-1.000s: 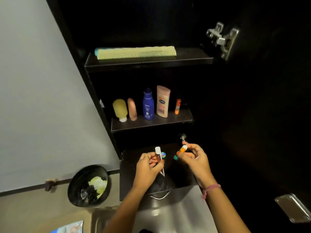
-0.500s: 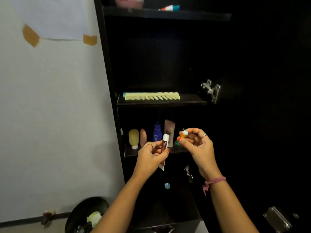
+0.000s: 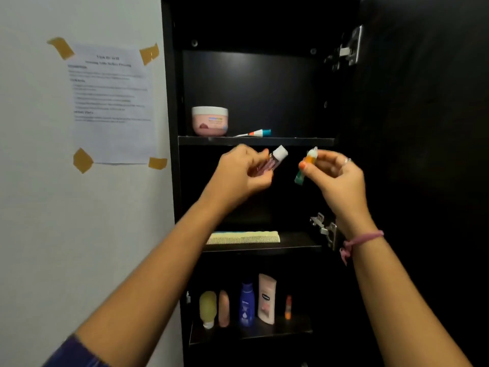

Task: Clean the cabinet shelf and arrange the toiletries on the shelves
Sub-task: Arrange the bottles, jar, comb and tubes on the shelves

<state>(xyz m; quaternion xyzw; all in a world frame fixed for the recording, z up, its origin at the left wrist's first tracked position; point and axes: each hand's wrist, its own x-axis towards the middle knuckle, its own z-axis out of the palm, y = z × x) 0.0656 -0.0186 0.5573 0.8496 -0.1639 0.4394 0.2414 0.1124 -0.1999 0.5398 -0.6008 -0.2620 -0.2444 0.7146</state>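
My left hand (image 3: 242, 172) grips a small maroon tube with a white cap (image 3: 275, 158), tilted up to the right. My right hand (image 3: 334, 172) pinches a small orange and green stick (image 3: 304, 168). Both are raised just below the top shelf (image 3: 291, 141) of the dark cabinet. On that shelf stand a pink jar with a white lid (image 3: 209, 121) and a small lying tube (image 3: 255, 133). A pale yellow comb (image 3: 243, 237) lies on the middle shelf. The lower shelf holds a yellow bottle (image 3: 207, 308), a peach bottle (image 3: 223, 308), a blue bottle (image 3: 246, 304), a pink lotion bottle (image 3: 266, 299) and an orange stick (image 3: 288, 307).
A printed sheet (image 3: 112, 102) is taped to the white wall left of the cabinet. The open cabinet door (image 3: 423, 128) stands at the right, with metal hinges (image 3: 349, 49) at the top and another hinge (image 3: 324, 229) near the middle shelf.
Both hands have risen with their items from near the bottom of the cabinet to just under the top shelf. The view has tilted upward, showing the top shelf and the sheet.
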